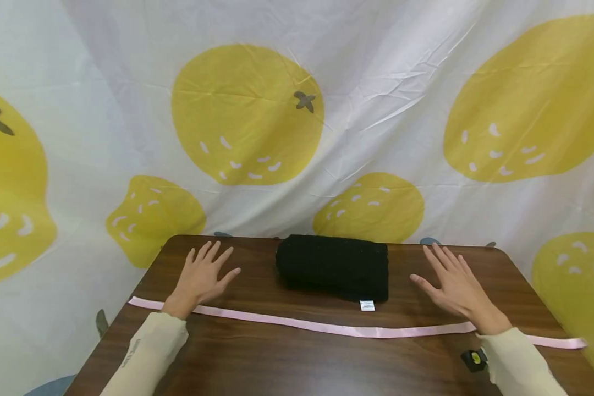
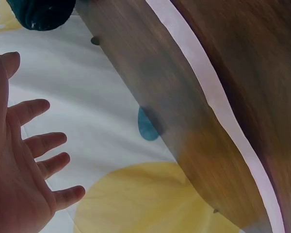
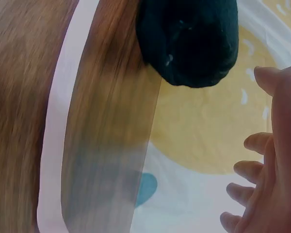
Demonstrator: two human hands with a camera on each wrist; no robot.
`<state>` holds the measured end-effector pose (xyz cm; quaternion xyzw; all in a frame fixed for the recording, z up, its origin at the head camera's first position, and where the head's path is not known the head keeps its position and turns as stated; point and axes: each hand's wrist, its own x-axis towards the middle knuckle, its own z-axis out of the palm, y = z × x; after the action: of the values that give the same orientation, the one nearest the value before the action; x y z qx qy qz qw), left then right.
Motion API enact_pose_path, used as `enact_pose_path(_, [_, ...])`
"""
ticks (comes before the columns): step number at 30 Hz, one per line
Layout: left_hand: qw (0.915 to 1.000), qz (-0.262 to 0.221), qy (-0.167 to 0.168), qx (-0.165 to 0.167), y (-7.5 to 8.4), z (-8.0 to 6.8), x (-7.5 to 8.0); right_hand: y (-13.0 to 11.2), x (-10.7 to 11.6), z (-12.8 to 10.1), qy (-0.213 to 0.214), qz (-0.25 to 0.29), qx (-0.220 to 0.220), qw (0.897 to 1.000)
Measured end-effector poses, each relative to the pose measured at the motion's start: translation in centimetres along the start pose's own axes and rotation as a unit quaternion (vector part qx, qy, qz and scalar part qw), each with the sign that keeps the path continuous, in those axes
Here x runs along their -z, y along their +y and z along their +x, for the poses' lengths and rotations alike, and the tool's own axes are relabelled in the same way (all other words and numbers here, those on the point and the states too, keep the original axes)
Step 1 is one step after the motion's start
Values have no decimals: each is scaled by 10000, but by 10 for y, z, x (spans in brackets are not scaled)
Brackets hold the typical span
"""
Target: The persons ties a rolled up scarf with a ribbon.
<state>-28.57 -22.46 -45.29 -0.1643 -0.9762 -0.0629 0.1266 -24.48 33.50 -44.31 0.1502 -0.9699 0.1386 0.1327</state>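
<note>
A dark brown wooden counter with rounded corners carries a rolled black knit garment near its far edge, a small white tag at the roll's near side. A pink ribbon lies flat across the counter from left to right, just in front of the roll. A small black and yellow object sits near the right front.

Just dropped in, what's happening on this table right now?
A person has both hands spread open over a dark wooden table, holding nothing. The left hand and right hand sit on either side of a rolled black knitted cloth with a small white tag. A long pink ribbon lies flat across the table in front of the roll, passing under both wrists. Nothing is tied yet.
</note>
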Motion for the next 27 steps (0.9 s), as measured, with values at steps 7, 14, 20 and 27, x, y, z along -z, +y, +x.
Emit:
enact_pose_path(7, [9999, -85, -15, -85, 9, 5, -3, -12, -6, 6, -126, 25, 13, 9999])
enact_pose_path(14, [9997, -158, 20, -196, 19, 9, -5, -24, -12, 12, -33, 25, 216, 9998])
enact_pose_path(20, [9995, -215, -41, -249, 28, 13, -6, -34, -16, 19, 58, 21, 428, 9991])
enact_pose_path(27, [9990, -204, 16, -389, 37, 20, -8, -46, -20, 27, -36, 45, 542, 9985])
